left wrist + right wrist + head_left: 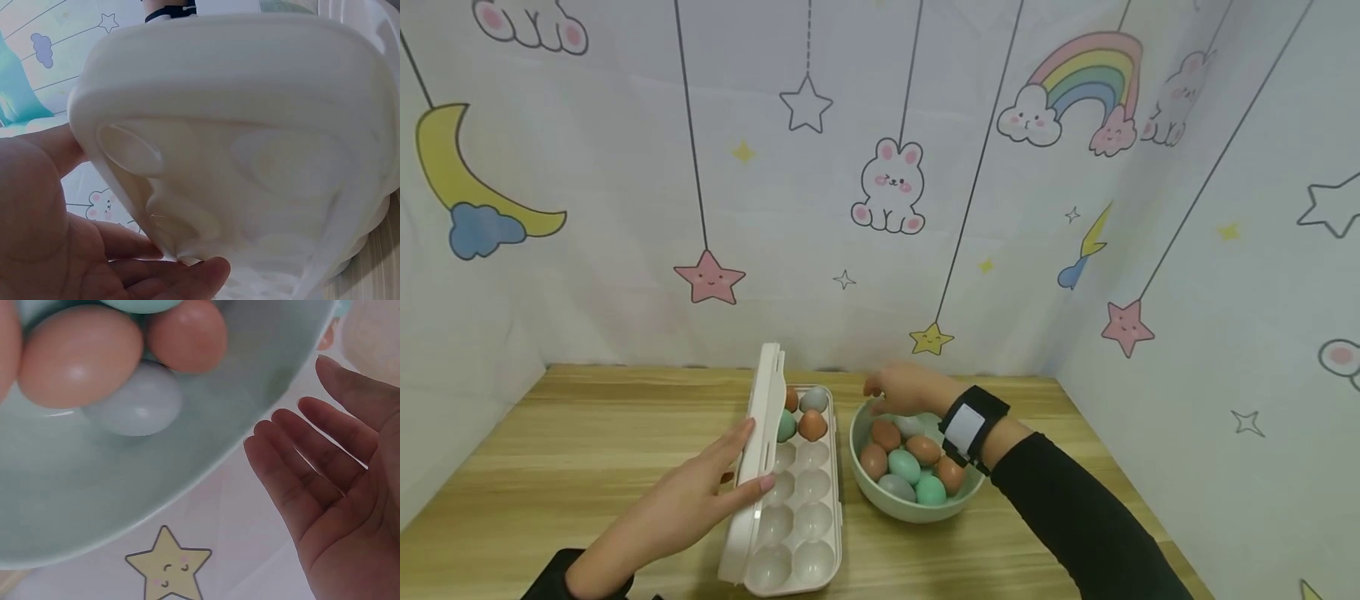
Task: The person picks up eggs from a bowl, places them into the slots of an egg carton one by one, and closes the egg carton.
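Observation:
A white plastic egg box stands lengthwise on the table, its lid (765,400) tilted up along the left side. My left hand (696,492) holds that lid by its edge, thumb toward the inside; in the left wrist view the lid (231,69) fills most of the picture. Brown, green and grey eggs sit in the far cups of the base (837,533), while the nearer cups hold none. Over the far rim of a pale green bowl (880,502) is my right hand (913,390), fingers relaxed and holding nothing. Several eggs (904,467) lie in the bowl.
The wooden table (617,417) ends at a white cloth wall (625,308) printed with stars, rabbits and a moon. A second cloth wall (1210,400) runs along the right side. The bowl stands close to the right of the egg box.

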Demonstrator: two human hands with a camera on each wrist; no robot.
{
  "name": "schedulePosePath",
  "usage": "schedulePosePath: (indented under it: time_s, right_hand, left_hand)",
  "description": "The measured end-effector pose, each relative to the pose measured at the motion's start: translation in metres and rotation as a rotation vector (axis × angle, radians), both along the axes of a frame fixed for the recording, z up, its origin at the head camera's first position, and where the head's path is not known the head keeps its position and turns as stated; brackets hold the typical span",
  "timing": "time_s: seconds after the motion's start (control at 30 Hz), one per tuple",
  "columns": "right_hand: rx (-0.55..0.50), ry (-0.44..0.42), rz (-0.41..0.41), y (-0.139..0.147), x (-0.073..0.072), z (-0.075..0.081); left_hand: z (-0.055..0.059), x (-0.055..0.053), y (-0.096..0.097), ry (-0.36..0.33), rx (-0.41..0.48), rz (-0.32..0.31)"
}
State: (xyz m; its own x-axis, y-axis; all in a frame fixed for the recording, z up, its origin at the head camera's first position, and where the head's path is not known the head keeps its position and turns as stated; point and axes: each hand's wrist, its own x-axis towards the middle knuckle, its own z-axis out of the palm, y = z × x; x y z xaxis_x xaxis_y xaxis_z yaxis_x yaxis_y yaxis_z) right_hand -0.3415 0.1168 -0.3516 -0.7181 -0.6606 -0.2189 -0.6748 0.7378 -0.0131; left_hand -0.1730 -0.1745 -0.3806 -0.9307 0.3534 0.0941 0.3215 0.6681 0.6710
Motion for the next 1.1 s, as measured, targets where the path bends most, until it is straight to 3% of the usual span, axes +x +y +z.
schedulePosePath:
  time_s: [0.33, 0.53, 0.87, 1.1]
  right_hand:
    - [0.008, -0.079, -0.136, 0.016, 0.002, -0.022]
    - [-0.073, -0.158, -0.251, 0.013, 0.005, -0.040]
    - [0.002, -0.056, -0.270, 0.002, 0.010, -0.061]
    - [0.105, -0.006, -0.304, -0.005, 0.016, -0.057]
  left_hand:
    - [0.000, 0.001, 0.000, 0.002, 0.001, 0.003]
    - [0.000, 0.000, 0.000, -0.009, 0.002, 0.002]
    - [-0.001, 0.000, 0.001, 0.008, -0.011, 0.004]
    - [-0.002, 0.000, 0.001, 0.001, -0.011, 0.008]
